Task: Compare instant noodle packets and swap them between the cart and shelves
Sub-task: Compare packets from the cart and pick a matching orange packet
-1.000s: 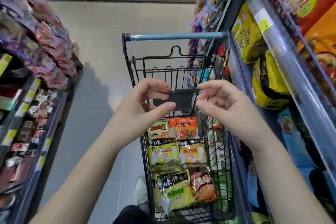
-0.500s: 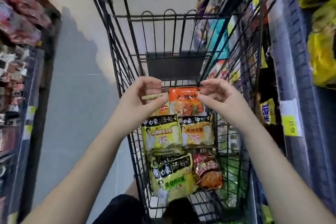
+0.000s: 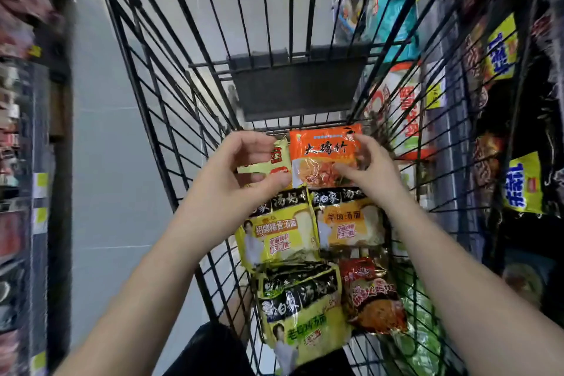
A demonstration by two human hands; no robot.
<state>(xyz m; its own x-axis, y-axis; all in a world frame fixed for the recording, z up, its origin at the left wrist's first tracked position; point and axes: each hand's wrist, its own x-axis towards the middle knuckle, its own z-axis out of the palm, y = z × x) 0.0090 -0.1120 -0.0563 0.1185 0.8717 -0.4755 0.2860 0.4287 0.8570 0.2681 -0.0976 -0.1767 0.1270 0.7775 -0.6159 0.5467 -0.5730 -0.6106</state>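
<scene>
Several instant noodle packets lie in two rows on the bottom of a black wire cart [image 3: 171, 119]. At the far end, my right hand [image 3: 375, 174] pinches the right edge of an orange packet [image 3: 320, 156], thumb on its front. Beside it my left hand [image 3: 238, 174] curls round a pale yellow packet [image 3: 276, 162], fingers over its top and thumb under it. Nearer me lie a yellow packet [image 3: 280, 235], an orange-yellow packet [image 3: 351, 223], a yellow-green packet [image 3: 305, 314] and a red packet [image 3: 372, 299].
The cart's right side stands close against a shelf of noodle packets [image 3: 500, 49], yellow, black and red ones among them. Another shelf [image 3: 24, 131], blurred, lines the left. Grey aisle floor [image 3: 116, 162] runs between it and the cart. A green bag [image 3: 421, 314] lies at the cart's right wall.
My view has dropped and closed in on the cart. Both hands went down from above the basket to the two far packets and took hold of them.
</scene>
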